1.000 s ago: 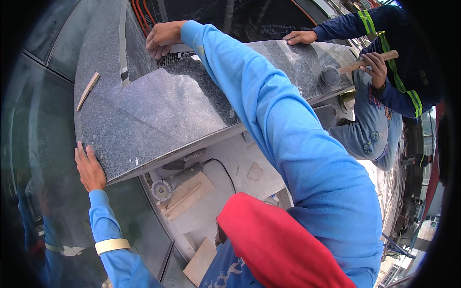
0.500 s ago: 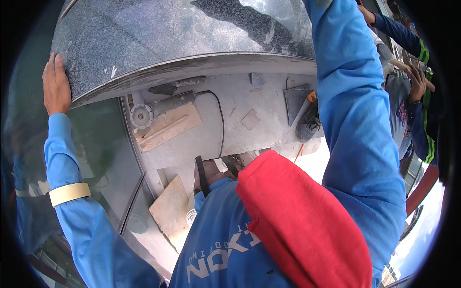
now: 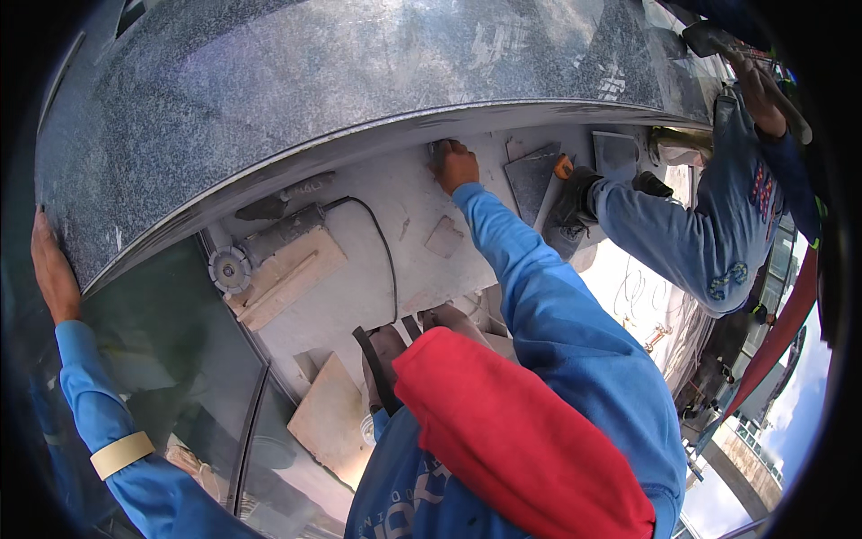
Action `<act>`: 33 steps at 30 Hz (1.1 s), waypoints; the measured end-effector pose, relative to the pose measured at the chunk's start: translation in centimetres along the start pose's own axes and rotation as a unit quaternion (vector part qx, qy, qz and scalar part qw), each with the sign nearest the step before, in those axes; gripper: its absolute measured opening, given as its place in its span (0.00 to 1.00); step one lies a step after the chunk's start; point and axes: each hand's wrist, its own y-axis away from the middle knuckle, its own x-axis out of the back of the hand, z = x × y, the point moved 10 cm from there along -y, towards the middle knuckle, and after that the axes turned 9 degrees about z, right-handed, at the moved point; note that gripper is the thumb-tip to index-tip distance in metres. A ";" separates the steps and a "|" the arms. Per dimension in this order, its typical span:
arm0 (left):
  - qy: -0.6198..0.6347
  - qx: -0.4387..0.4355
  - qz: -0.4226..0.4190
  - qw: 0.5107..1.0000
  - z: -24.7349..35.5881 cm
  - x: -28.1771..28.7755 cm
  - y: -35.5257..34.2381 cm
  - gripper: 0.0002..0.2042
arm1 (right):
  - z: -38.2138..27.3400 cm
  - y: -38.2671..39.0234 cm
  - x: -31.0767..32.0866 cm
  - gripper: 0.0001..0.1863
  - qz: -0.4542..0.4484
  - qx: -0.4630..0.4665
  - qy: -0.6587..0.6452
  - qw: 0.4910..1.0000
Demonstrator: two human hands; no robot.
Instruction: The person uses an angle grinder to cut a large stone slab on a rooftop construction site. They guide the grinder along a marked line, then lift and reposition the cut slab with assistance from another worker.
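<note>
A large dark grey speckled stone slab (image 3: 296, 76) spans the upper part of the view, its thin front edge bowed by the lens. My left hand (image 3: 54, 269) lies flat with fingers stretched along the slab's left end. Below the slab's front edge, my right hand (image 3: 458, 169) reaches down to the dusty ledge. Its fingers are closed around a small dark stone piece (image 3: 438, 151), mostly covered by the hand. A cream tape roll (image 3: 122, 455) rings my left forearm.
An angle grinder (image 3: 285, 231) with a segmented disc lies by a wooden board (image 3: 292, 280), its black cord trailing across the ledge. Dark tile pieces (image 3: 532, 184) lie right of my hand. A co-worker's leg (image 3: 673, 220) and hand (image 3: 763, 103) on a hammer (image 3: 709, 40) are close at right.
My right arm has come down from the slab's far side to the ledge, and the hand has closed on the small stone piece. My left hand stays at the slab's end.
</note>
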 end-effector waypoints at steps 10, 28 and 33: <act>-0.122 0.045 -0.003 0.992 3.8 0.8 1.8 0.33 | -16.8 8.8 31.7 0.36 -0.183 0.184 -0.501 0.826; -0.154 0.069 -0.008 0.986 4.1 1.2 2.7 0.33 | -41.7 -27.5 39.5 0.31 -0.038 0.192 -0.443 0.875; -0.093 0.027 -0.014 0.995 4.5 0.8 1.3 0.33 | -34.9 -10.7 47.6 0.28 0.142 0.379 -0.555 0.727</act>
